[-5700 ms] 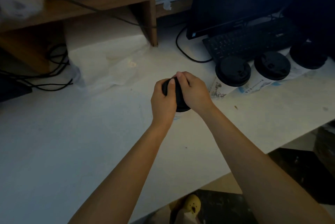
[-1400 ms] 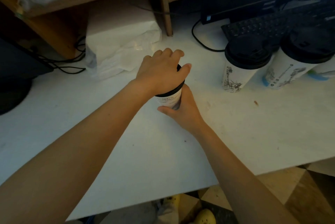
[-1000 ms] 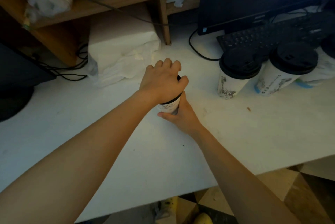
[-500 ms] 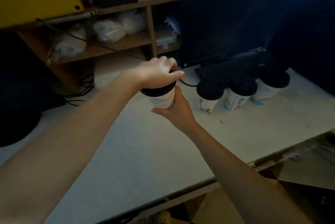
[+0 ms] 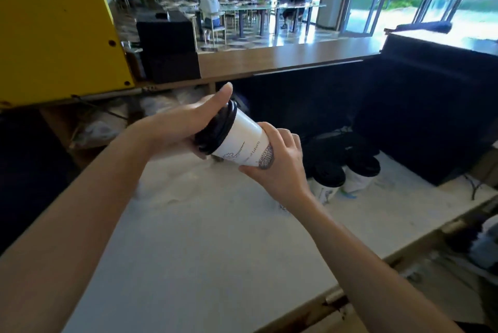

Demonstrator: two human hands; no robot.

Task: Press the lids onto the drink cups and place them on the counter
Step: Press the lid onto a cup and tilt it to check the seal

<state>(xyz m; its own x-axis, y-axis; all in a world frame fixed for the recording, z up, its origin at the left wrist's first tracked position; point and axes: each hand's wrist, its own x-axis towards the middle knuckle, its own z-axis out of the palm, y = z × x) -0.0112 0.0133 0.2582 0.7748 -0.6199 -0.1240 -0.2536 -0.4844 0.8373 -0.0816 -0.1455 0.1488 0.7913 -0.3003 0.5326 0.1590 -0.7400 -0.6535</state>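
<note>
Head view: both hands hold one cup point(image 5: 244, 141) in the air, clear of the white table point(image 5: 215, 246) that lies below the grip. The cup is white paper with fine printed artwork, and it is tipped well over, its mouth towards the left and its base towards the right. A black lid point(image 5: 215, 130) sits on the mouth. The left hand point(image 5: 180, 127) cups the lid end: the palm lies against the lid's top, the fingers curl under its rim, and the thumb reaches straight up past the rim's upper edge. The right hand point(image 5: 283, 168) wraps the lower part of the cup, thumb on the near side and fingers curled over the far side, so the base is hidden in that hand.

Just right of the grip and lower down, two lidded cups point(image 5: 330, 180) stand upright on the table, close together. Behind them, right of the grip, is a dark screen point(image 5: 431, 106). Above and beyond the grip runs a wooden counter point(image 5: 283, 59), carrying a black box point(image 5: 169, 44). Up and left of the grip is a yellow panel point(image 5: 54, 36)
</note>
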